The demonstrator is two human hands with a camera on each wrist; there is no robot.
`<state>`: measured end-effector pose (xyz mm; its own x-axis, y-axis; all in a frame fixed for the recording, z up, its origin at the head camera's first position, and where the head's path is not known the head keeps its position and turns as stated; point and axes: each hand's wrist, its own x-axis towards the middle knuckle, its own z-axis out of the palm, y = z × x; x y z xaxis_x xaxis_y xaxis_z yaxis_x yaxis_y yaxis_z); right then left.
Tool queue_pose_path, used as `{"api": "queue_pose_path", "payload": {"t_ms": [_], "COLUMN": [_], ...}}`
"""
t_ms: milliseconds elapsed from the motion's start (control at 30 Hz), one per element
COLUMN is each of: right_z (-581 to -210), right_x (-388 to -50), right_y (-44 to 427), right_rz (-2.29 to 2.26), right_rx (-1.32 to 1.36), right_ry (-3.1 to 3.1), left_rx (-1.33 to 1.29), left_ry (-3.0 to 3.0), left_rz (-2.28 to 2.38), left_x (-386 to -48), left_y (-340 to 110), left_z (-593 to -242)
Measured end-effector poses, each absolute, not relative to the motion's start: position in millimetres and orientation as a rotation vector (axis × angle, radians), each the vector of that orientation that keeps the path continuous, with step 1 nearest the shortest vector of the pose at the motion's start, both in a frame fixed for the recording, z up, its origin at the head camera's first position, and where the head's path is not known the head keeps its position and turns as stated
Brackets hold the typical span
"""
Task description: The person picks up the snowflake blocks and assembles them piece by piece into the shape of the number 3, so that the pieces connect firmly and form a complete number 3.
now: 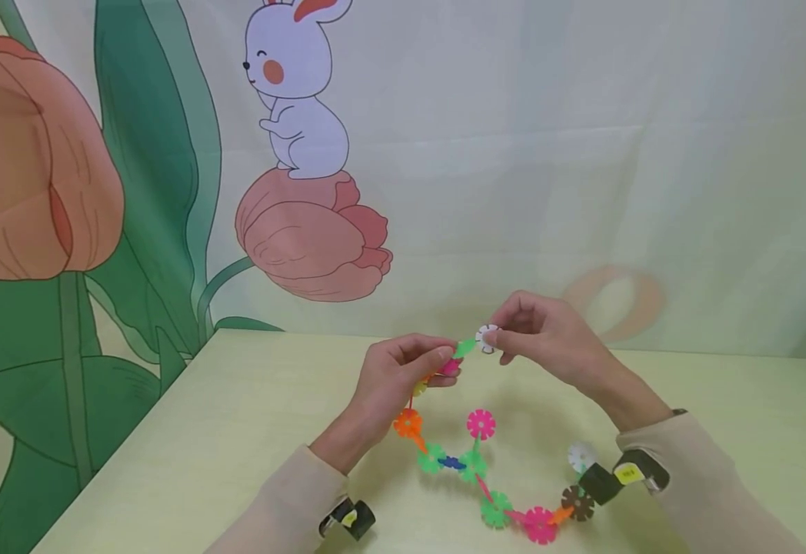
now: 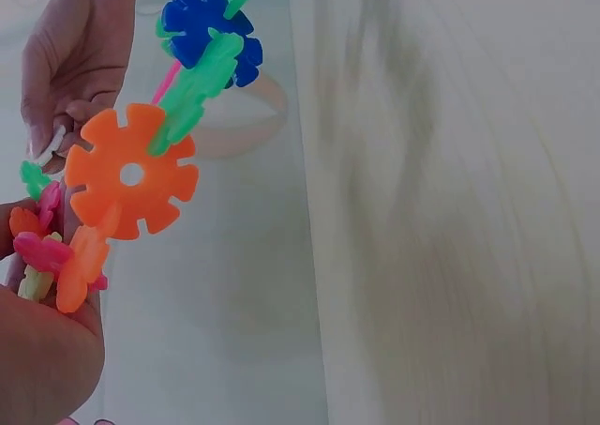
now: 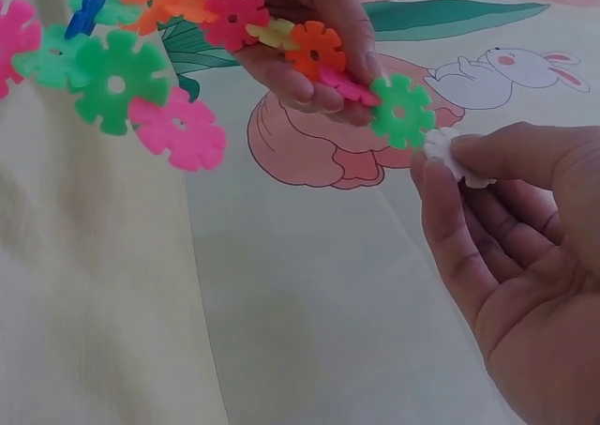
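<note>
In the head view my left hand (image 1: 399, 373) grips one end of a chain of notched plastic snowflake discs, at a pink disc (image 3: 347, 86). Beyond those fingertips a green disc (image 3: 401, 113) sticks out as the chain's end. Between thumb and forefinger my right hand (image 1: 555, 338) pinches a white snowflake disc (image 3: 441, 150), edge to edge with the green one; whether their slots are joined I cannot tell. From the left hand the chain drops through an orange disc (image 1: 407, 423) and curves right to a brown disc (image 1: 577, 502).
A pink disc (image 1: 481, 424) branches upward from the chain's middle. Near the right wrist camera (image 1: 601, 483) another white disc (image 1: 581, 457) shows at the chain's far end. Beneath lies a pale yellow tabletop (image 1: 237, 415), with a printed curtain (image 1: 444, 192) behind it.
</note>
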<state>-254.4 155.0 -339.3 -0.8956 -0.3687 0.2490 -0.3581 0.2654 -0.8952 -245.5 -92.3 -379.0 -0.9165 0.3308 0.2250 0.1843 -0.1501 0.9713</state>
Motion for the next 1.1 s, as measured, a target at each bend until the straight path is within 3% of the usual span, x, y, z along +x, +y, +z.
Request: {"api": "queue_pose_path", "payload": {"t_ms": [1100], "right_z": [-330], "right_x": [-251], "right_y": [158], "right_rz": [-1.815], "right_rx": [-0.809], "right_ry": [2.554], "left_rx": [0.563], "left_ry": [1.967], "left_rz": [2.274], "left_x": [-246], "left_y": [-91], "left_z": [-379]}}
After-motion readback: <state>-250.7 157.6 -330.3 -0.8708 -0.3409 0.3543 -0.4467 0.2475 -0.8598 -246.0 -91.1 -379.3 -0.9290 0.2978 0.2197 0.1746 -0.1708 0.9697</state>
